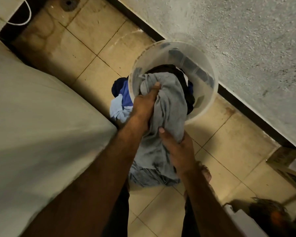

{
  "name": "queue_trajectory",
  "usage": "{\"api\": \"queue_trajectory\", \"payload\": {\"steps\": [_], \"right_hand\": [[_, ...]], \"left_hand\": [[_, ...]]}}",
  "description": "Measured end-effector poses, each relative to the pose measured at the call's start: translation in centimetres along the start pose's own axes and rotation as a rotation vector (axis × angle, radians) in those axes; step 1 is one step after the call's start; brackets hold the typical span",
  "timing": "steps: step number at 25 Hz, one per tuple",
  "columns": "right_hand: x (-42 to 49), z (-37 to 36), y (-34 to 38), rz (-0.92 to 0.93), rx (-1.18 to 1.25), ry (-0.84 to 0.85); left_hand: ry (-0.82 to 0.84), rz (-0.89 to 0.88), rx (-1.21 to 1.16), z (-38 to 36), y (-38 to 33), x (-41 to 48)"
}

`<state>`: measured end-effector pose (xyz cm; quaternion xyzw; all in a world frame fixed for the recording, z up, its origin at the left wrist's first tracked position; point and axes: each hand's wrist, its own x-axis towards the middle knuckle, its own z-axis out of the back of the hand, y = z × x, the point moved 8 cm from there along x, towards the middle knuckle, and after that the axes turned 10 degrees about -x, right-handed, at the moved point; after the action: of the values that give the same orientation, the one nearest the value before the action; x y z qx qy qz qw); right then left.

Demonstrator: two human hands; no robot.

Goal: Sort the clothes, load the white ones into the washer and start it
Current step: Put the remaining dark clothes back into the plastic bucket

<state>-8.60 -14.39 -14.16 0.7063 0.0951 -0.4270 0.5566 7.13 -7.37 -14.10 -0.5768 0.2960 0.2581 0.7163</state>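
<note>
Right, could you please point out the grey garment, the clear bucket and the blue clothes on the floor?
grey garment (171,106): head view, on the bunched cloth between the hands.
clear bucket (210,98): head view, on its right rim.
blue clothes (120,103): head view, on the pale blue piece left of the bucket.

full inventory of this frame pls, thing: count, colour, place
bucket: 1, clear plastic, on the floor by the wall
grey garment: 1, grey, half out of the bucket, hanging toward the person
dark clothes: number unclear, black and navy, inside the bucket
blue clothes: small pile, light and dark blue, on the floor left of the bucket
washer: 1, off-white, left
floor drain: 1, dark, top left
white cable: 1, top left
left hand: grips the grey garment
right hand: grips the grey garment lower down
</note>
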Motion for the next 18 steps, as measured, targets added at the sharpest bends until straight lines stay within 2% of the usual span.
{"api": "queue_trajectory", "payload": {"steps": [2,4,6,8,10,13,14,16,18], "right_hand": [[0.5,0.9,1.2,-0.014,-0.003,-0.148],[2.4,1.3,2.7,-0.078,0.093,-0.228],[5.3,1.2,4.0,-0.186,0.137,-0.218],[8.3,0.6,4.9,-0.235,0.134,-0.107],[9.4,0.7,5.2,-0.21,0.036,-0.105],[7.2,2.2,4.6,-0.042,-0.136,-0.235],[5.9,2.1,3.6,-0.035,-0.107,-0.208],[4.1,1.1,1.1,-0.132,-0.003,-0.083],[3.1,0.5,0.3,-0.135,-0.041,-0.016]], "left_hand": [[0.196,0.063,0.081,-1.3,1.4,0.6],[0.424,0.148,-0.033,-2.1,3.6,0.4],[0.512,0.183,-0.105,-1.4,5.9,-0.9],[0.462,0.174,0.013,0.1,7.7,-2.1],[0.392,0.144,0.103,0.8,7.9,-2.3],[0.285,0.122,-0.009,-0.2,5.5,-1.0],[0.272,0.142,-0.066,-1.1,4.8,-0.6],[0.258,0.199,-0.117,-2.6,3.9,0.3],[0.222,0.217,-0.063,-3.3,3.5,1.5]]}}
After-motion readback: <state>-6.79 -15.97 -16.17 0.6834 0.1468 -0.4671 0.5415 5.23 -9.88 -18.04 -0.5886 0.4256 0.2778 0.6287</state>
